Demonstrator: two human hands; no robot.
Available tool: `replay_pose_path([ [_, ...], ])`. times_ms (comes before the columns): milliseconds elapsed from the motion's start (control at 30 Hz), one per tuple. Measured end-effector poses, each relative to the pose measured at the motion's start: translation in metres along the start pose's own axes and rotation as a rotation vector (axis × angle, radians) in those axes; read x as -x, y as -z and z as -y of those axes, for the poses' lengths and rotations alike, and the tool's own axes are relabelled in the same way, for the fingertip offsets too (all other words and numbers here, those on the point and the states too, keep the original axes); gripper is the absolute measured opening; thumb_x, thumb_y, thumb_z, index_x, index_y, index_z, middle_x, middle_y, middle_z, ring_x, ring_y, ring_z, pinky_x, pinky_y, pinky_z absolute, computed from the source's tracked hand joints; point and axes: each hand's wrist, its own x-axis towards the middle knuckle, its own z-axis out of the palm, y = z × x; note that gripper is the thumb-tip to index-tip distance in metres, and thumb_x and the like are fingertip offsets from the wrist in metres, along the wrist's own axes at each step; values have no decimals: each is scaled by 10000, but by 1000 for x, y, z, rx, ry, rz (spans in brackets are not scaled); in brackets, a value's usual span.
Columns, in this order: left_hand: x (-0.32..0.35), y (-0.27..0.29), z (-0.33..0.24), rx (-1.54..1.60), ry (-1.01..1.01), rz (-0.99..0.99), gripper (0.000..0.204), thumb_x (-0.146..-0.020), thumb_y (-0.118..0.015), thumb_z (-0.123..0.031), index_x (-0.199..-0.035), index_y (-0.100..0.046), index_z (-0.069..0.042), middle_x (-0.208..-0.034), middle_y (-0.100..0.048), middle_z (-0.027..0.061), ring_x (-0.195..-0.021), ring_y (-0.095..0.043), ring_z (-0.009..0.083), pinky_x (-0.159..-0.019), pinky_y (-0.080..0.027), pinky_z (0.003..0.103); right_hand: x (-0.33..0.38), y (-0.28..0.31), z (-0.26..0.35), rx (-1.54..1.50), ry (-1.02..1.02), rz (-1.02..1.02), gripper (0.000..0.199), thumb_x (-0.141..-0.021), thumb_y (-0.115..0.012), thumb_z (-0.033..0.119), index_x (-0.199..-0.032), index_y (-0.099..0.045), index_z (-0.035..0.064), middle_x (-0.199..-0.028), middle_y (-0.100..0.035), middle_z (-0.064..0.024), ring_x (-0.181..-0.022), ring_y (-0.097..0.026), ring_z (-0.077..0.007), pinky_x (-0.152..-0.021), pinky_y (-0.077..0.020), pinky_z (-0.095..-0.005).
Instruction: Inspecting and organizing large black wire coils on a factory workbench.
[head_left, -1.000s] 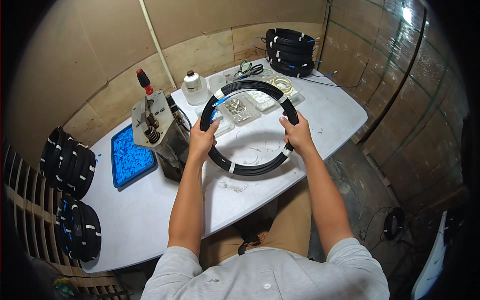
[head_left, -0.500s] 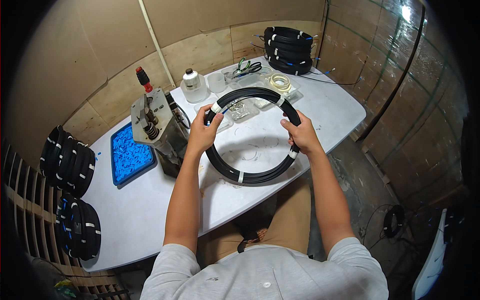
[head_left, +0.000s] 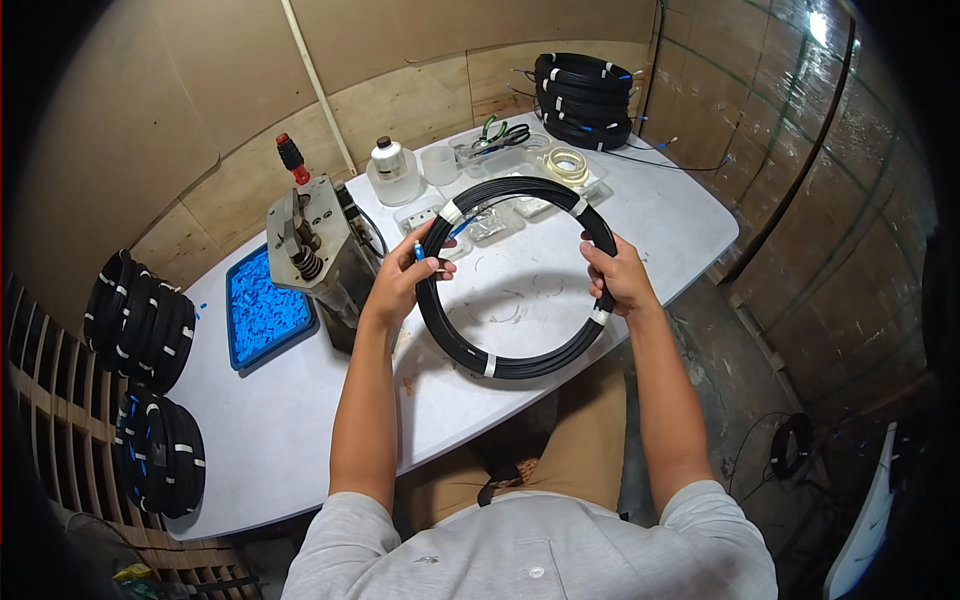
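Observation:
A coil of black cable, bound with several white tape bands, is held up over the white table. My left hand is closed round its left side, and a small blue connector shows by the fingers. Another blue cable end sticks out inside the ring near that hand. On the right side of the coil, my right hand grips the cable with the thumb on the inner side.
A metal hand press with a red-black handle stands beside a blue tray of small blue parts. Coil stacks sit at the far right and left. Tape rolls, scissors and a white bottle lie at the back.
The coil has turned a little and shifted slightly right in the picture. My left hand's grip has changed, and the blue connector now shows by its fingers.

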Motion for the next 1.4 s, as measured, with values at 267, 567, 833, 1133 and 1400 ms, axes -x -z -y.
replay_pose_path([
  [267,15,-7,11,176,-5,-49,629,-907,-589,-37,-1488,-350,-32,-1254,-582,179,-930,-645,213,-840,-549,362,3,1,-10,-46,-28,26,253,-915,-688,202,-1089,-564,65,-684,-441,49,-471,-403,-49,-400,-383,-231],
  [567,10,-13,18,-404,-70,-255,552,-896,-576,-34,-1427,-425,-51,-920,-626,47,-641,-551,86,-562,-470,250,2,-5,-13,-43,-6,20,257,-916,-690,209,-1087,-561,67,-665,-435,49,-465,-408,-48,-396,-385,-233],
  [833,9,-15,10,-387,122,-243,626,-906,-608,-70,-1468,-335,-107,-793,-542,17,-623,-522,99,-557,-448,263,-2,-2,-12,-37,-52,14,300,-921,-684,212,-1158,-542,94,-680,-448,43,-466,-408,-46,-396,-392,-222],
  [1133,2,-12,-2,201,236,-217,588,-842,-503,-21,-1418,-432,-115,-887,-589,131,-631,-584,153,-564,-564,290,-24,36,-3,-623,-85,369,497,-1017,-341,237,-1497,-338,108,-994,-620,-166,-751,-630,-222,-586,-582,-298],
  [1400,-12,11,-18,377,433,-159,409,-932,-422,-206,-1310,-530,-93,-765,-585,126,-465,-507,116,-403,-492,224,-19,28,3,89,362,190,674,-868,-698,64,-1477,-412,82,-1070,-679,-79,-963,-641,-157,-838,-509,-270],
])
